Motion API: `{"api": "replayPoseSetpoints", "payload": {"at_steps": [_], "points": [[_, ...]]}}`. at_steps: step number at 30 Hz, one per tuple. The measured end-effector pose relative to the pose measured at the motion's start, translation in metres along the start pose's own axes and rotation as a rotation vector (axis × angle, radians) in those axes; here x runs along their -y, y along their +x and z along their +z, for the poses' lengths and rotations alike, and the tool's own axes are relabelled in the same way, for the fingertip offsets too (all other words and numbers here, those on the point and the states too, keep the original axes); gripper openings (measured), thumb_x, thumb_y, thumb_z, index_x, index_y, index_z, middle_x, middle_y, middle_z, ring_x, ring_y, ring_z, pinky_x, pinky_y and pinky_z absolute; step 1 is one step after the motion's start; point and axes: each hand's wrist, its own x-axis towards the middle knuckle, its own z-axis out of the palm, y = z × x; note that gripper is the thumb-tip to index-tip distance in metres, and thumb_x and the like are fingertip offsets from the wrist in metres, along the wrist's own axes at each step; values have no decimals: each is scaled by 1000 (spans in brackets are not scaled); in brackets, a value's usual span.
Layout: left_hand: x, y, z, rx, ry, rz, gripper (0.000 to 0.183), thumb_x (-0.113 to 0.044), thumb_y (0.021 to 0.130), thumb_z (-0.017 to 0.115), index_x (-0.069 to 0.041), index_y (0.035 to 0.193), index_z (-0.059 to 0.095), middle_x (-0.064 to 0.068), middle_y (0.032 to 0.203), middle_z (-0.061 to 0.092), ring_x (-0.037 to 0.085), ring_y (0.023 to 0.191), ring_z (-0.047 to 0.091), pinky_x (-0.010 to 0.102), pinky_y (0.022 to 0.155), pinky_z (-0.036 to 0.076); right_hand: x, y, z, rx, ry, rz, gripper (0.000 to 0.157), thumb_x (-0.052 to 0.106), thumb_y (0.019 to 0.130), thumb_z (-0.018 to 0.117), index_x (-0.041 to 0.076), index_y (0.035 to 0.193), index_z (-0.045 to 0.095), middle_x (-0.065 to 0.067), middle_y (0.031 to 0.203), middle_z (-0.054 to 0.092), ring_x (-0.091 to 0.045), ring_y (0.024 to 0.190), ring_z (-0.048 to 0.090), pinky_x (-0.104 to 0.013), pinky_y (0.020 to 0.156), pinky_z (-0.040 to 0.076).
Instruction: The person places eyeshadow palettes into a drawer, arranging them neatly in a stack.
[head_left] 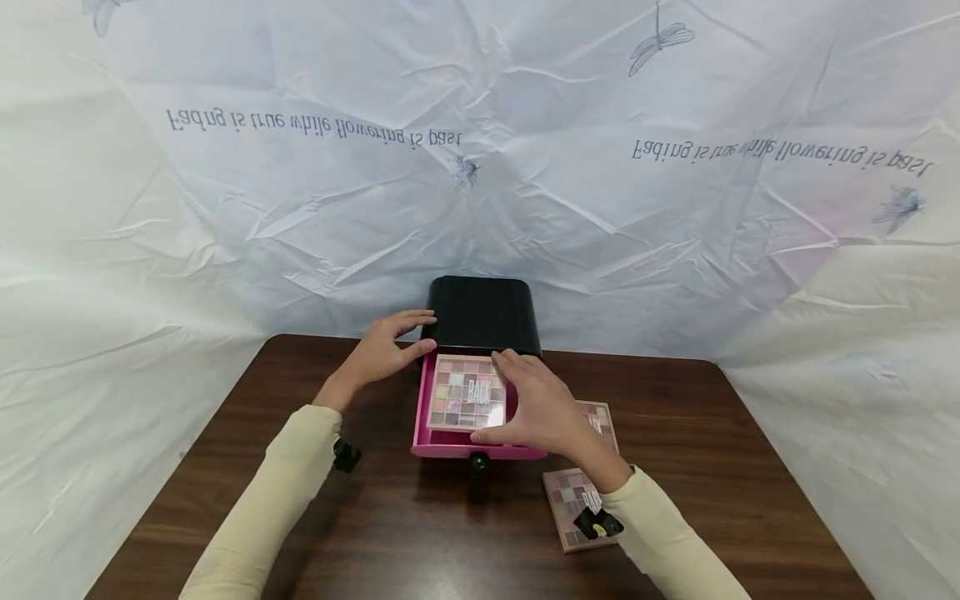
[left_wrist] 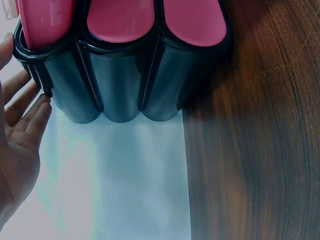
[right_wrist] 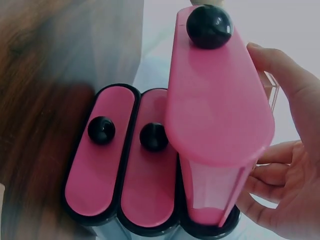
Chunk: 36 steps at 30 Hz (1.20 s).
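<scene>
A small black drawer cabinet [head_left: 483, 312] stands at the table's far edge, its pink top drawer [right_wrist: 220, 100] pulled out towards me. In that drawer's opening lies a square eyeshadow palette [head_left: 461, 387] with a see-through lid and white lettering. My right hand [head_left: 540, 400] grips the palette by its right side, thumb at the near corner and fingers at the far one. Against the cabinet's left side rests my left hand [head_left: 378, 350], fingers extended and thumb near the drawer's edge. In the left wrist view, its fingertips touch the black casing.
Two more palettes lie on the brown table [head_left: 675, 467] to the right: one palette [head_left: 600, 414] partly behind my right wrist, another palette [head_left: 566, 500] nearer, under my forearm. Two lower pink drawers [right_wrist: 100, 160] are closed. A white printed cloth [head_left: 360, 217] hangs behind the table.
</scene>
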Motion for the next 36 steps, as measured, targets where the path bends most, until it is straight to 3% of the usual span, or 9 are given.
{"api": "replayPoseSetpoints", "payload": {"at_steps": [10, 28, 36], "points": [[1, 2, -1, 3, -11, 9, 51, -40, 98, 70, -13, 140, 64, 5, 147, 57, 28, 133, 57, 50, 110, 47, 6, 4, 7, 17, -18, 15, 117, 73, 67, 81, 12, 158, 41, -12, 162, 38, -36, 146, 40, -62, 114, 38], [3, 3, -1, 10, -16, -8, 52, -42, 98, 70, -13, 140, 64, 5, 148, 56, 29, 134, 56, 51, 110, 47, 7, 11, 11, 26, -43, -12, 113, 68, 68, 84, 6, 154, 46, -12, 158, 46, -35, 143, 44, -58, 116, 38], [0, 1, 0, 9, -9, -17, 53, -43, 98, 69, -14, 141, 63, 5, 148, 56, 29, 134, 56, 51, 110, 47, 8, 9, 12, 47, -40, 11, 110, 70, 70, 82, 8, 154, 47, -13, 161, 41, -37, 146, 40, -61, 115, 37]]}}
